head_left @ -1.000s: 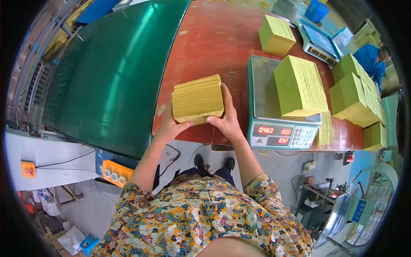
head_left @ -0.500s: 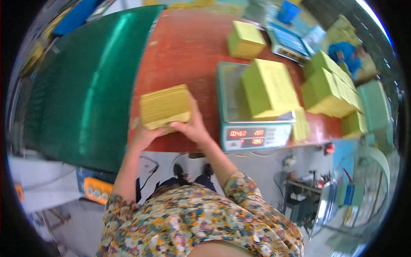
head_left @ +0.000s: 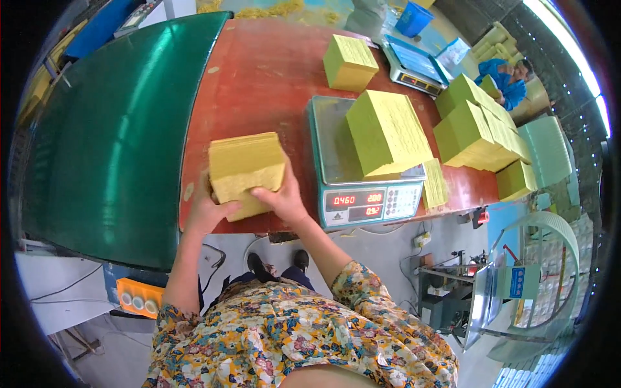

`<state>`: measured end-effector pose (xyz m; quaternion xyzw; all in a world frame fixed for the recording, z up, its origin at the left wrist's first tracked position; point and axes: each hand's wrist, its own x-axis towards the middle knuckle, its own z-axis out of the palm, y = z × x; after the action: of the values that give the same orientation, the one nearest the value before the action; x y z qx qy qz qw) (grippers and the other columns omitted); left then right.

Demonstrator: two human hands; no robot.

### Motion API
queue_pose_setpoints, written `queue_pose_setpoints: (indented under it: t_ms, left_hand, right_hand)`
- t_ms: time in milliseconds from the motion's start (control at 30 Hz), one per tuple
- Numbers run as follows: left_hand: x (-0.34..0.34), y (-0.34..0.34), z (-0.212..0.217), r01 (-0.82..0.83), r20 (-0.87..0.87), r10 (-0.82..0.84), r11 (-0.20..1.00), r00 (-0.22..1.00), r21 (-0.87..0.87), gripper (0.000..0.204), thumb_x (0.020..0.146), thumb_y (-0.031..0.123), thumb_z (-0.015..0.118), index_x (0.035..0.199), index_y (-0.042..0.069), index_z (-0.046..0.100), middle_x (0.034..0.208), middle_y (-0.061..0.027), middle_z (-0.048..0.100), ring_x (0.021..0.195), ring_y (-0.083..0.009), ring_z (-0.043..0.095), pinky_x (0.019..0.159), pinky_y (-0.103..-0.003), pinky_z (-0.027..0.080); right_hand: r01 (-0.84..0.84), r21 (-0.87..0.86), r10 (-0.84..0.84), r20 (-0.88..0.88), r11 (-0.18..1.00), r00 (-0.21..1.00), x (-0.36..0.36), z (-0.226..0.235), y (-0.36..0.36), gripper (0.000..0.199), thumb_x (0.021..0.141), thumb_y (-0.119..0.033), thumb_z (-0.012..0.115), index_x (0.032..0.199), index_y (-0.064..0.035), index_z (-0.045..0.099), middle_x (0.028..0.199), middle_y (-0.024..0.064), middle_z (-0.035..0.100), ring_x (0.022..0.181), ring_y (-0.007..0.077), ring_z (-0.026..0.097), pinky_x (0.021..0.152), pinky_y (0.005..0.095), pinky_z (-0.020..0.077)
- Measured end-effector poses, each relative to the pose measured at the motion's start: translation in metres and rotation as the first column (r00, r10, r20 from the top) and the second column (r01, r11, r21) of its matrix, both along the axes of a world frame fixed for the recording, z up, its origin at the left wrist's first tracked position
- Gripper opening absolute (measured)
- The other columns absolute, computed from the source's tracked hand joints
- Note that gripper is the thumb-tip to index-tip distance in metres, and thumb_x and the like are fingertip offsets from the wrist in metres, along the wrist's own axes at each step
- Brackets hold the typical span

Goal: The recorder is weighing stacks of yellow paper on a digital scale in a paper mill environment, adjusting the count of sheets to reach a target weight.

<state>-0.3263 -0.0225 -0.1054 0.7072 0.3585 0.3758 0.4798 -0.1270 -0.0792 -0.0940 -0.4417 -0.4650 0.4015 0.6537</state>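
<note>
A thick stack of yellow paper sheets [head_left: 246,161] is held between my two hands at the near side of the red tabletop [head_left: 265,71]. My left hand [head_left: 208,210] grips its left side and lower corner, the thumb across the near face. On the other side my right hand [head_left: 284,199] is closed round it, with the thumb on the near face. Just right of my hands stands a digital scale [head_left: 331,145] with a lit red display, and a taller yellow paper stack [head_left: 391,129] rests on its metal pan.
A dark green sheet surface [head_left: 110,142] borders the table's left. Another paper stack [head_left: 349,64] and a second scale [head_left: 414,68] stand further back. Several yellow stacks [head_left: 472,132] line the right, with a thinner one [head_left: 435,184] beside the near scale. A person in blue [head_left: 508,81] is at the far right.
The held stack has been tilted, so more of its near face shows, and it hangs slightly lower. My hands stay on it. The whole view has shifted a little.
</note>
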Motion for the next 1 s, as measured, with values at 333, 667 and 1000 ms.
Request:
queue_pose_setpoints:
  t_ms: [333,667,1000]
  left_hand:
    - [-0.003,-0.050,0.117,0.290,0.374,-0.158,0.898,0.914,-0.332,0.066,0.095,0.053,0.050,0.136,0.001,0.044,0.130,-0.0110,0.052,0.128,-0.0195,0.043,0.109,-0.035,0.029]
    - [0.034,-0.062,0.165,0.363,0.425,-0.153,0.803,0.892,-0.472,0.057,0.096,0.052,0.050,0.127,0.005,0.051,0.113,-0.0058,0.058,0.098,-0.0138,0.059,0.083,-0.034,0.050]
    - [0.229,-0.031,0.249,0.456,0.385,-0.289,0.758,0.876,-0.467,0.067,0.083,0.059,0.064,0.124,0.007,0.055,0.106,-0.0091,0.059,0.092,-0.0203,0.061,0.074,-0.038,0.053]
  right_hand:
    - [-0.583,-0.292,0.017,-0.885,0.758,0.465,0.041,0.028,-0.023,0.056,0.095,-0.049,0.054,0.134,-0.0079,0.051,0.123,0.0139,0.063,0.107,0.0261,0.064,0.089,0.0457,0.0544]
    - [-0.229,-0.587,0.044,-0.312,0.776,0.949,0.071,0.170,-0.060,0.058,0.094,-0.044,0.059,0.127,0.0029,0.052,0.109,0.0121,0.068,0.091,0.0171,0.068,0.079,0.0328,0.0561]
    - [0.019,-0.490,0.076,0.173,0.871,0.982,0.245,0.287,-0.051,0.061,0.087,-0.046,0.066,0.122,0.0024,0.057,0.112,0.0149,0.066,0.095,0.0203,0.068,0.080,0.0363,0.0564]
